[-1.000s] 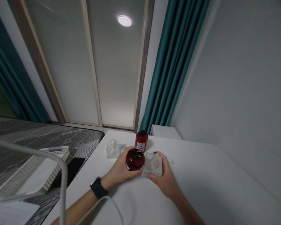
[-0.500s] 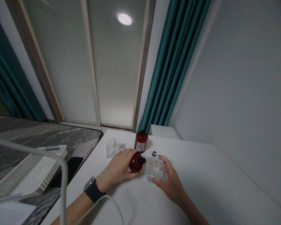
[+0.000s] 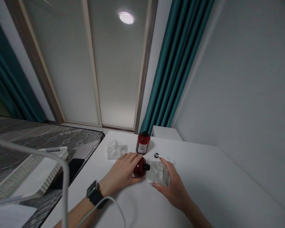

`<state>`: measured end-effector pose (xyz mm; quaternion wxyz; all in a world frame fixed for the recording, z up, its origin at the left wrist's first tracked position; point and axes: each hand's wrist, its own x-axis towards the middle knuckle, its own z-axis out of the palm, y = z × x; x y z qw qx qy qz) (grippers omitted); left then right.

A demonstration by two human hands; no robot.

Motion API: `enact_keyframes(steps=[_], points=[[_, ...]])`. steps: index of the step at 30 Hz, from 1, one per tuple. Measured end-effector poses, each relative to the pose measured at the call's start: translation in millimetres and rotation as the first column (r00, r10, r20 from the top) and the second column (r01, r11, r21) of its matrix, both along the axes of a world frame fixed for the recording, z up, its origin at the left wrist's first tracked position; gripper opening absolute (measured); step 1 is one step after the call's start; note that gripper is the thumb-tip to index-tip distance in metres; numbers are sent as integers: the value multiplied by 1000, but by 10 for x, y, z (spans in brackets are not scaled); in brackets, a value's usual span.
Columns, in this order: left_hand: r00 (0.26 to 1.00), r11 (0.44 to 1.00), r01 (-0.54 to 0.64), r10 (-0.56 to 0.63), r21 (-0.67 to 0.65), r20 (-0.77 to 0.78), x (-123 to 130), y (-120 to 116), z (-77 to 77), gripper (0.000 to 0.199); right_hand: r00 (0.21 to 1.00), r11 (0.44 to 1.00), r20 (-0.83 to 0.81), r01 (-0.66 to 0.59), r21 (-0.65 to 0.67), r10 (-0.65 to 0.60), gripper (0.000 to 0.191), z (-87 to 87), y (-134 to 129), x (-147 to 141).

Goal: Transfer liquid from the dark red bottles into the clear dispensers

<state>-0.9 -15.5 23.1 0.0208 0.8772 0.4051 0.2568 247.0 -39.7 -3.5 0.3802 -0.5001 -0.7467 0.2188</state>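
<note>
My left hand is wrapped round a dark red bottle, which lies tilted with its black neck pointing right. That neck meets the left edge of a clear square glass bottle; whether the two touch I cannot tell. Around the glass bottle's right side my right hand is closed, thumb at the near edge and forefinger at the far edge. Just behind them a second red bottle with a white label and black top stands upright. A small round black cap lies near my right forefinger.
Another clear glass piece sits at the white table's left edge. A pale cable crosses the left foreground. Beyond the table, a white perforated basket stands lower at left. A white cabinet is behind the table.
The red bottle in my left hand has moved slightly right and nearer to me, its neck closer to the glass bottle. The glass bottle has tipped toward the red bottle's neck.
</note>
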Motion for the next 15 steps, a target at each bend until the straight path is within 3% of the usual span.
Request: enact_keyframes(steps=[15], points=[[1000, 1000, -12, 12, 20, 12, 21, 2, -56, 66, 998, 1000, 70, 7, 26, -9, 91, -46, -38, -14]])
